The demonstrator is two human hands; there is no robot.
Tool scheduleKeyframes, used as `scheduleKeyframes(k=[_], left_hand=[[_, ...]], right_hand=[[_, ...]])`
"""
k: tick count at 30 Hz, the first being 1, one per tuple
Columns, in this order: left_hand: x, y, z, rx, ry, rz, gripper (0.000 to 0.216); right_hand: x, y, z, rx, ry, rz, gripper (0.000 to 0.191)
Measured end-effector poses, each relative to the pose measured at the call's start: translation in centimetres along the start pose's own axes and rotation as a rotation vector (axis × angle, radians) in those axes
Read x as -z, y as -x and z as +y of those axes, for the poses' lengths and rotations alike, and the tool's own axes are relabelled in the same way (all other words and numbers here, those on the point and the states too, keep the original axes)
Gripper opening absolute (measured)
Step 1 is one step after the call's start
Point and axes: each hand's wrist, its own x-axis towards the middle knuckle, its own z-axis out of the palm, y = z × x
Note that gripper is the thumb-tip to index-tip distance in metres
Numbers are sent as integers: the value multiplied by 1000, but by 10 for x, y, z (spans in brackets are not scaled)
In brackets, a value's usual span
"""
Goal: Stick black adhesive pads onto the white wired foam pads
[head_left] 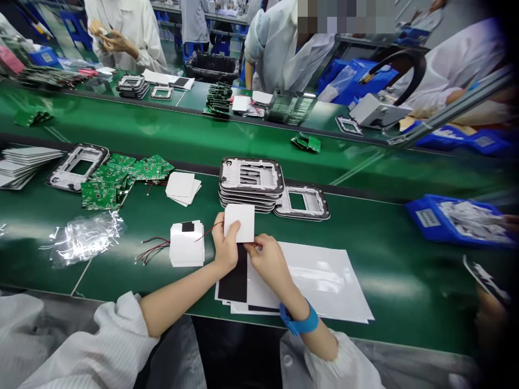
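Note:
My left hand (225, 244) pinches a small white square pad (240, 221) by its lower left corner, holding it upright over the table. My right hand (268, 260) is closed in a pinch just below the pad's lower right corner; what its fingertips hold is too small to make out. Under both hands lies a sheet with black strips (235, 278) on top of large white sheets (324, 281). A stack of white pads (186, 244) with a black patch and thin red and black wires (152, 247) sits just left of my left hand.
Stacked grey frames (251, 181) and a single frame (303, 202) lie behind my hands. Green circuit boards (117, 178), loose white pads (182, 187), crumpled clear plastic (85, 236) and another frame (77, 166) are to the left. A blue bin (458, 219) is right. Other people work across the belt.

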Motion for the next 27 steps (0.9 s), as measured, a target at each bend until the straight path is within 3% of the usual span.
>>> scheduleKeyframes(k=[6,19,23,27], left_hand=[[1,2,1,-28,-48,-16,7],[5,-3,-1,1,-70,10,9],[6,-5,-2,-7,-53,13,9],[6,-8,4,6,-5,-28,13]], right_hand=[[-1,-6,-5,-75,-14,-13,24],[-7,10,6,32,-313,62,14],[-1,4,20,-50,-484,110,13],[19,5,31,-142,-658,199,29]])
